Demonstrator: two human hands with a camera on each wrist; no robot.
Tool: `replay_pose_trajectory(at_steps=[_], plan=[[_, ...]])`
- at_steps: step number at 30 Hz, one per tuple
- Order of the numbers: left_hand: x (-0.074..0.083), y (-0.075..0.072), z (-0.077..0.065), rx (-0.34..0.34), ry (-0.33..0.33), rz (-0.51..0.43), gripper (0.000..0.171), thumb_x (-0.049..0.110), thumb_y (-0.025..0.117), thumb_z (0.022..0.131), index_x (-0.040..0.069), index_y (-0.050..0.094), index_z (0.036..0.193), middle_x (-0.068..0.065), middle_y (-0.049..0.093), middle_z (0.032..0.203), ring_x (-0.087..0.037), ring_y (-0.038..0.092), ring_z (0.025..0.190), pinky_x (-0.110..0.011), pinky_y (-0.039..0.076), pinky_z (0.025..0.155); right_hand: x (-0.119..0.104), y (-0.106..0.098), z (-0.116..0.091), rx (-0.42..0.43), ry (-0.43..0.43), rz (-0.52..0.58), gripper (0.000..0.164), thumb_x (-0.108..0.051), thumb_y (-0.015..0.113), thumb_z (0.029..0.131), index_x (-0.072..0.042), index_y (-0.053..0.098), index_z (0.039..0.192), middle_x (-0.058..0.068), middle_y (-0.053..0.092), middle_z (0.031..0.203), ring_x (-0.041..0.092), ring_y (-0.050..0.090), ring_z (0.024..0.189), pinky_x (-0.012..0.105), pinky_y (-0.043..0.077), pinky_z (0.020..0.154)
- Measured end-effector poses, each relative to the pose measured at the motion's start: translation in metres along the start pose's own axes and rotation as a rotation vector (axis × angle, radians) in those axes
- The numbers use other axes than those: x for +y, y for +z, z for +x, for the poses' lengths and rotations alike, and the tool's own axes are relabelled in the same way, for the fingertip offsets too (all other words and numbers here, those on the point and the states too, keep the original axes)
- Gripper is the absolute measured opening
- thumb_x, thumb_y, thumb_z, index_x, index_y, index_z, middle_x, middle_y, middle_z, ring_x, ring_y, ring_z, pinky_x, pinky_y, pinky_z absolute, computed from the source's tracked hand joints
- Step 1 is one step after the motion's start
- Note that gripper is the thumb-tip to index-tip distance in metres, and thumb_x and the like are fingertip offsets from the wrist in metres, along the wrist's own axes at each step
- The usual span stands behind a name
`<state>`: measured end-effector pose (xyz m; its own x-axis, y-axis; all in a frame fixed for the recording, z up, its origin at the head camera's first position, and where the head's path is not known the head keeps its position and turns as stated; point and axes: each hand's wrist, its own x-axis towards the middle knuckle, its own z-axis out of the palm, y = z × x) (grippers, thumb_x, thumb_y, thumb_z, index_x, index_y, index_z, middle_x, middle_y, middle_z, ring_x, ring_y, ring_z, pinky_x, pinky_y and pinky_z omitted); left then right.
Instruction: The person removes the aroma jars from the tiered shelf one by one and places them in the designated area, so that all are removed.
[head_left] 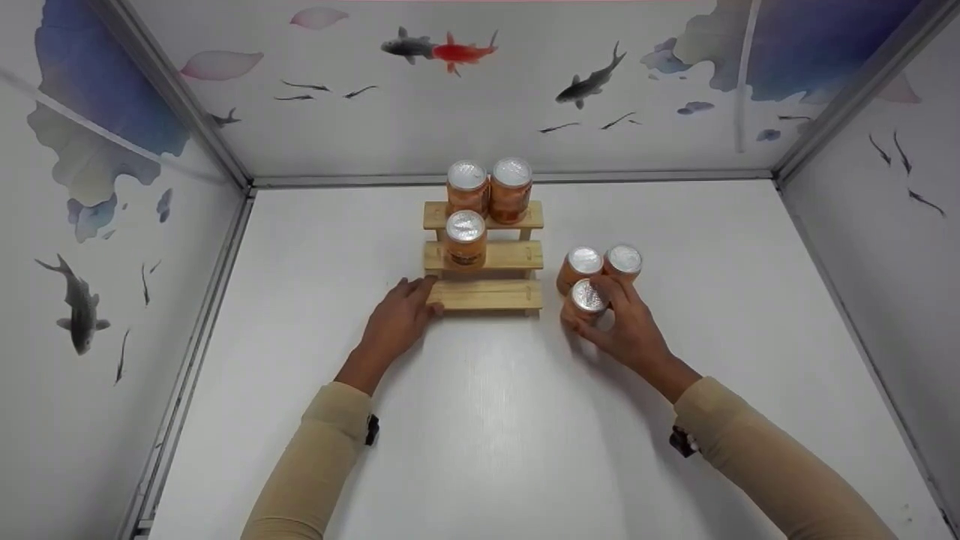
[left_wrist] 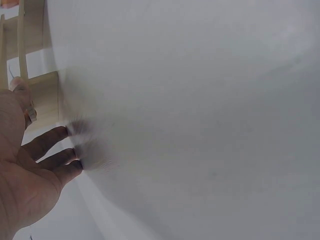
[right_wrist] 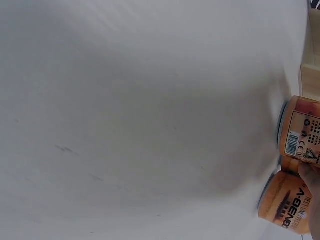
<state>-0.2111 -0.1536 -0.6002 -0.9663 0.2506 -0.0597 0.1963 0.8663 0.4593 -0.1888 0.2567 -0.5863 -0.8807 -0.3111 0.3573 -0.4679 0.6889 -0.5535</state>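
Three orange cans [head_left: 471, 196] stand on the wooden rack [head_left: 504, 259]. My right hand [head_left: 637, 330] is curled round the near can [head_left: 588, 298], right of the rack beside two other cans [head_left: 584, 261]; my left hand [head_left: 397, 315] pinches the near step [head_left: 487, 295] at its left end. I judge this a pick-up; next calls for lifting clear, then carrying left onto a step.
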Motion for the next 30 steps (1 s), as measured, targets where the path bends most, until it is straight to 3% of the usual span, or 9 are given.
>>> replay_pose_trajectory(at_steps=[21,30], plan=[[0.0011,-0.0006,-0.0012,-0.002,-0.012,-0.019,0.066,0.055,0.050,0.115,0.020,0.045,0.170,-0.023,0.054,0.166,-0.049,0.041,0.162,-0.067,0.044,0.126,0.0010,-0.0040,0.0014,-0.042,0.012,0.007,0.081,-0.017,0.098,0.087,-0.006,0.051,0.151,0.025,0.051,0.155,0.043,0.067,0.132,0.054,0.067,0.094],[0.0010,0.0007,-0.0004,-0.010,-0.015,-0.001,0.068,0.055,0.050,0.114,0.019,0.044,0.171,-0.023,0.054,0.167,-0.049,0.041,0.162,-0.066,0.045,0.125,0.0020,-0.0092,0.0017,-0.050,0.024,-0.019,0.086,-0.024,0.098,0.087,-0.006,0.051,0.157,0.024,0.044,0.169,0.044,0.060,0.146,0.059,0.062,0.106]])
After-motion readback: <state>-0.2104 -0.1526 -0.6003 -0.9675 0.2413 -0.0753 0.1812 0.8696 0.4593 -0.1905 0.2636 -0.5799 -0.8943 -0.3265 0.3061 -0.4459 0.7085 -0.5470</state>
